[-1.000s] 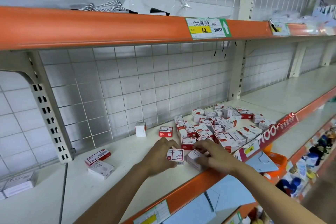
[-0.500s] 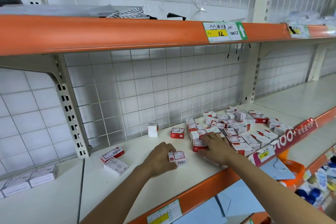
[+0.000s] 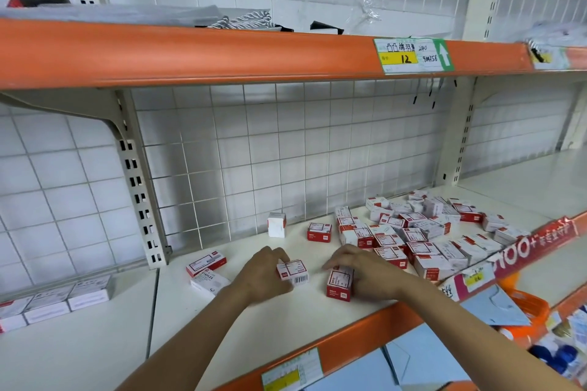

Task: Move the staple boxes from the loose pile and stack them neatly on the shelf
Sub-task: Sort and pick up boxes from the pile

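- The left hand [image 3: 265, 273] grips a staple box [image 3: 293, 270] from its left side, barcode end facing the camera; the box rests on the shelf [image 3: 286, 324].
- The right hand [image 3: 365, 276], just to the right of that box, curls its fingers round a second staple box [image 3: 339, 283], which stands on a red edge. The two hands are apart, each clamped on its own box.
- These boxes look like small stiff card cartons, probably dense for their size and smooth-sided. My judgement is that a pinch across the two long sides holds best, and that a hard squeeze would dent the card.
- Left of the gripped box lie two more boxes [image 3: 208, 273], one partly on the other; further left sits a neat row of boxes [image 3: 54, 301].
- Right of and beyond the gripped box spreads the loose pile [image 3: 419, 232], boxes lying at every angle.
- Behind the gripped box one white box [image 3: 277, 225] stands on end, with a red one [image 3: 319, 232] beside it.
- The shelf is pale, flat and smooth, with an orange front lip; boxes should slide on it easily.
- Behind stands a white wire grid panel [image 3: 286, 152], and above it an orange upper shelf [image 3: 190, 54] with a price label [image 3: 413, 55].
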Tool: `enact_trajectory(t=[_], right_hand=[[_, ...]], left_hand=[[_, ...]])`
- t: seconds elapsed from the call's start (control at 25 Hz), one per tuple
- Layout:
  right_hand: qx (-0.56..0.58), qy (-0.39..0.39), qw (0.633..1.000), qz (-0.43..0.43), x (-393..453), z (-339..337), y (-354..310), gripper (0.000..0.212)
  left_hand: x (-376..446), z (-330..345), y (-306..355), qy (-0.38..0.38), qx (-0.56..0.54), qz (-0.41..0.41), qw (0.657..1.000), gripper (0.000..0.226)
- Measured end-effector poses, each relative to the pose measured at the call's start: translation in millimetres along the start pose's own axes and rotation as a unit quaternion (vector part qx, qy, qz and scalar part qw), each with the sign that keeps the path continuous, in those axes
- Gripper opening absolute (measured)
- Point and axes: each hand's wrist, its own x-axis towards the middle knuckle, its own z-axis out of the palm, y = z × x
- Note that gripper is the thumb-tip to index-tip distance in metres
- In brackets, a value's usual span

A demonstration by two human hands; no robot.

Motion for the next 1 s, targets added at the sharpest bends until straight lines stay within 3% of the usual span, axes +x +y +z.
enact_trajectory(t=[0.16,0.24,0.32,0.44,0.52,0.6,0.72,1.0], right_hand=[[-0.027,0.1,0.993,0.049,-4.5,-0.5,-6.9,0.039],[-0.076,0.087,0.99,0.084,-5.5,1.1,-11.9,0.052],[-0.117,0.058,0.986,0.108,-5.7,4.5,-17.1,0.066],[-0.182,0.061,0.975,0.111,-4.5,11.6,-24.7,0.065],[-0.149,0.06,0.983,0.092,-5.0,11.9,-27.0,0.056],[-0.043,0.032,0.997,0.047,-7.4,10.4,-26.4,0.052],[0.086,0.0,0.996,0.029,-12.5,9.1,-24.3,0.069],[0.087,0.016,0.995,0.049,-13.6,15.8,-17.7,0.069]], left_hand=[[-7.5,4.8,3.9,-0.033,0.016,-0.063,0.997,0.085],[-11.4,7.7,8.3,-0.066,-0.035,-0.06,0.995,0.094],[-12.2,8.1,11.3,-0.059,-0.064,-0.04,0.995,0.079],[-8.9,2.4,13.7,0.01,-0.041,-0.009,0.999,0.044],[-5.9,1.0,11.4,0.032,-0.03,0.022,0.999,0.044],[-3.3,1.7,8.8,0.012,-0.01,0.068,0.998,0.052],[-3.4,2.8,6.6,-0.021,0.017,0.102,0.994,0.053],[-14.1,-2.6,-0.2,0.009,-0.005,0.073,0.997,0.043]])
